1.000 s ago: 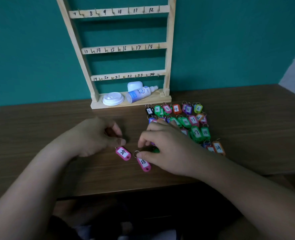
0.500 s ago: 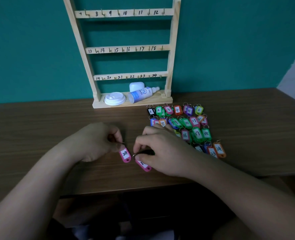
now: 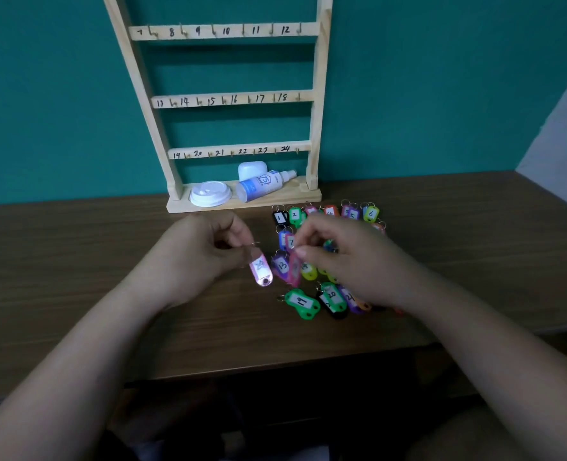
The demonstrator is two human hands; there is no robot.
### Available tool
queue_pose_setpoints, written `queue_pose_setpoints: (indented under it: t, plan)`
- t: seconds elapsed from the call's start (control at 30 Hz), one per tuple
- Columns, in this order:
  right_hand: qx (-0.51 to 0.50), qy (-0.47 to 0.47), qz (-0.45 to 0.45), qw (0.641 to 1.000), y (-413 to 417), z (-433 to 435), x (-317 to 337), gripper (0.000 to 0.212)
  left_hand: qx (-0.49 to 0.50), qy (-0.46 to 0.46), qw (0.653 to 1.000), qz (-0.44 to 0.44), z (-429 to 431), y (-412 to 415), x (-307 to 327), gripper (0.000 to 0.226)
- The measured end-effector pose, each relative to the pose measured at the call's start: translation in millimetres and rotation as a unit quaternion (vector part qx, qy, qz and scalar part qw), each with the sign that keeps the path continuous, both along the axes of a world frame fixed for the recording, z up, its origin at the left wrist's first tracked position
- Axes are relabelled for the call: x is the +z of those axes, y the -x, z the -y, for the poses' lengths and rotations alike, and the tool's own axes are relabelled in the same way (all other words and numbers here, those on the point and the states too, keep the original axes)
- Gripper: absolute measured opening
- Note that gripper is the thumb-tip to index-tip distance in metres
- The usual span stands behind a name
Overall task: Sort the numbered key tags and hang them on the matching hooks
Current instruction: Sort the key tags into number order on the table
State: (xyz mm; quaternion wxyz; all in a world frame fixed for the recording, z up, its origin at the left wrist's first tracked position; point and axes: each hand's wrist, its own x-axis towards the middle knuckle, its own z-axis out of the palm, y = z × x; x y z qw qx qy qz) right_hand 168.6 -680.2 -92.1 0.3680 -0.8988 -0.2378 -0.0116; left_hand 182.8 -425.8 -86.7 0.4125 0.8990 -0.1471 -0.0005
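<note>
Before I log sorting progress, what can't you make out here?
Head view:
Number on the pink tag in the left hand: blurred, with glare.
Number on the second pink tag, in the right hand: edge-on, blurred.
Middle of the tag pile: covered by the right hand.
Top of the rack, above row 7-12: cut off by the frame edge.

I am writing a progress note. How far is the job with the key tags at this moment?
Done: tags lie on the table roughly in number order, black tag 1 at the back, green tag 19 in front. In hand: the left hand pinches a pink tag, the right hand a second pink tag. Left: every visible hook on the rack is bare; no hanging yet.
</note>
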Motion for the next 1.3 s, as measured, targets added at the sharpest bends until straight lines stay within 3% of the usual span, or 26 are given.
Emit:
queue_pose_setpoints:
  t: [0.2, 0.4, 0.6, 1.3]
  plan:
    - [-0.116, -0.005, 0.007, 0.993, -14.1, 76.1, 4.6, 0.007, -0.02, 0.055, 0.998, 0.027, 38.2, 2.9, -4.5, 0.011]
    - [-0.201, 0.042, -0.006, 0.979, -25.0, 117.8, -13.8, 0.005, -0.051, 0.027, 0.998, 0.038, 80.7, 7.9, -13.9, 0.01]
    - [-0.207, 0.067, -0.009, 0.976, -30.5, 125.6, -24.5, 0.005, -0.055, 0.011, 0.998, 0.035, 104.2, 6.3, -18.6, 0.009]
    - [-0.195, -0.012, 0.014, 0.981, -34.5, 127.5, -32.8, 0.005, -0.1, 0.003, 0.995, 0.024, 155.1, 3.4, -26.3, 0.001]
